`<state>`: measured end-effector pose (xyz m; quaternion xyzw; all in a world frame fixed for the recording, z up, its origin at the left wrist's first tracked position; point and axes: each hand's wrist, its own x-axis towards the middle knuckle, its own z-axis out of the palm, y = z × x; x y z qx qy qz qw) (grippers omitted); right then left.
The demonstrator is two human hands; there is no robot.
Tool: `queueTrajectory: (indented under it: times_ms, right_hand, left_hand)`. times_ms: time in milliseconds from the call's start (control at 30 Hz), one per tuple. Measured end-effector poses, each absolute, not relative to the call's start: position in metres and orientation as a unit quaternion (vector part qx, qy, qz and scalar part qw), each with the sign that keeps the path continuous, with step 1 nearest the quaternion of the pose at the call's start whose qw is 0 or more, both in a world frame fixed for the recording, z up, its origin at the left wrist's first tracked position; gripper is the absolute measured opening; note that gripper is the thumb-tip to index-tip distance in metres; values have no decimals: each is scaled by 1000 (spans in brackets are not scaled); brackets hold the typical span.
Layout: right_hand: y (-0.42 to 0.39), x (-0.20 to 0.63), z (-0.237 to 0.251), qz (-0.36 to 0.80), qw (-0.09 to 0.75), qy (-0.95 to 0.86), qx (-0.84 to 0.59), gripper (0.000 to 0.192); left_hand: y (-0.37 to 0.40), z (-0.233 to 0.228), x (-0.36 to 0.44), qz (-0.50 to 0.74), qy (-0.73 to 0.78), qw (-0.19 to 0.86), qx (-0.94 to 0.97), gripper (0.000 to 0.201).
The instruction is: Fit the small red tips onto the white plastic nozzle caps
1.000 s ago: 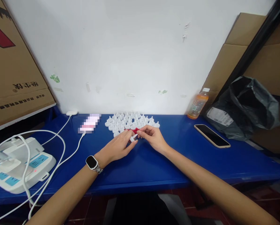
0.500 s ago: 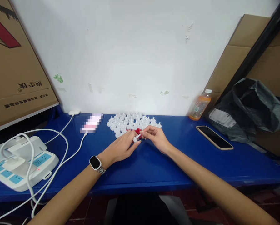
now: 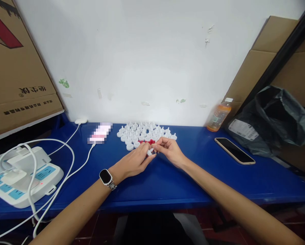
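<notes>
My left hand (image 3: 134,161), with a smartwatch (image 3: 106,178) on its wrist, pinches a small white plastic piece (image 3: 150,152) at its fingertips. My right hand (image 3: 169,150) meets it from the right, its fingertips closed on the same piece. Just behind the fingers a bit of red (image 3: 147,141) shows on the blue table (image 3: 167,180). Behind that stand several small white plastic caps (image 3: 142,132) in a tight cluster near the wall.
A white power strip (image 3: 22,177) with plugs and white cables (image 3: 65,163) lies at the left. A phone (image 3: 234,150) lies at the right, an orange drink bottle (image 3: 218,116) by the wall, a black bag (image 3: 272,119) and cardboard boxes (image 3: 17,68) beyond.
Both hands have stayed together on the white piece with slight finger shifts. The view has drifted a little, so everything sits slightly further right.
</notes>
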<state>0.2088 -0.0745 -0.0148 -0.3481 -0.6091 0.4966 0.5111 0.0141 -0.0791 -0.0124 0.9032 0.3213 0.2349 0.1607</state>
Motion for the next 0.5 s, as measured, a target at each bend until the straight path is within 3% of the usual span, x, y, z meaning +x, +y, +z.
queueTrajectory:
  times_ms: [200, 367, 500]
  right_hand:
    - [-66, 208, -7, 485, 499, -634, -337, 37]
    - [-16, 215, 7, 354, 539, -659, -387, 28]
    - [31, 212, 5, 226, 470, -690, -502, 11]
  left_hand:
    - [-75, -9, 13, 257, 336, 173, 889, 32]
    - [-58, -7, -2, 329, 381, 62, 862, 46]
    - [-48, -12, -12, 277, 416, -16, 866, 29]
